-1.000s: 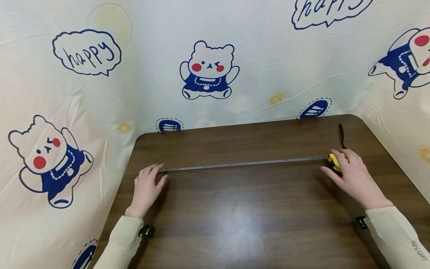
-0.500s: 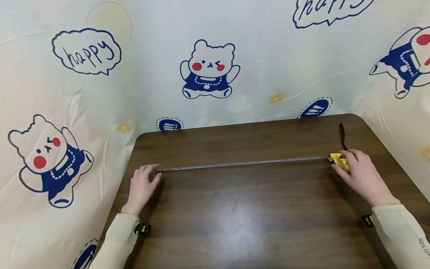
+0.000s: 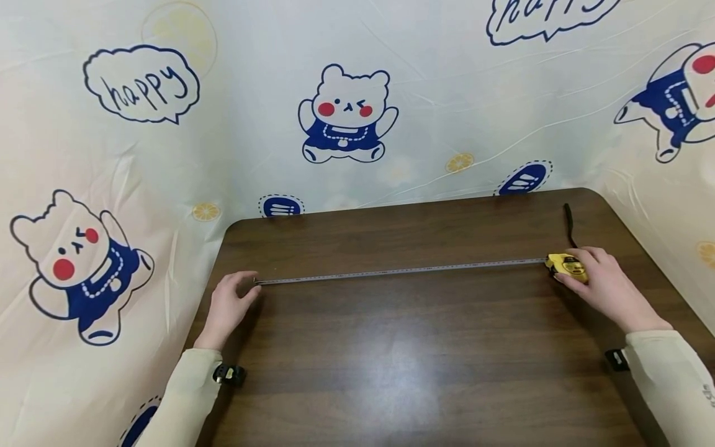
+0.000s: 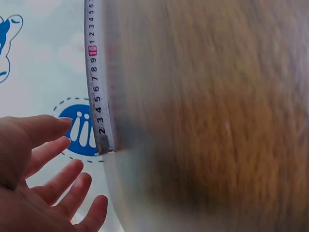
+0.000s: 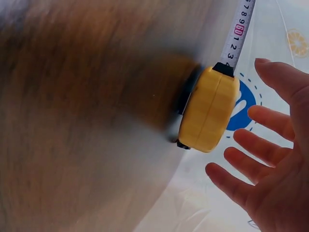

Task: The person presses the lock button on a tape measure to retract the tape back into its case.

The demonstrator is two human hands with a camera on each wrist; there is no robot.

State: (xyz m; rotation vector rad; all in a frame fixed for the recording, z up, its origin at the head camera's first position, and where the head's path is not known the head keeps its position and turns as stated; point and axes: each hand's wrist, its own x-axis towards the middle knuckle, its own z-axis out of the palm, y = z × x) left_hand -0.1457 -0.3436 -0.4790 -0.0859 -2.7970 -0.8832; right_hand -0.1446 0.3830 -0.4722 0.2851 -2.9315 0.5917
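Yellow tape-measure (image 5: pixel 207 111) beside right hand (image 5: pixel 279 186)

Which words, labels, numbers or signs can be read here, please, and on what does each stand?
"happy": left speech bubble on the backdrop.
"happy", top cut off: right speech bubble.
"2" to "10", then "1" to "6": tape blade, left wrist view.
"7" to "9", "60", "1" to "3": tape blade, right wrist view.
Too small or blurred: markings on the yellow case and right sleeve.

This is a curtained-off booth, with bear-print sheeting (image 3: pixel 441 93) around a wood-grain table (image 3: pixel 413 347).
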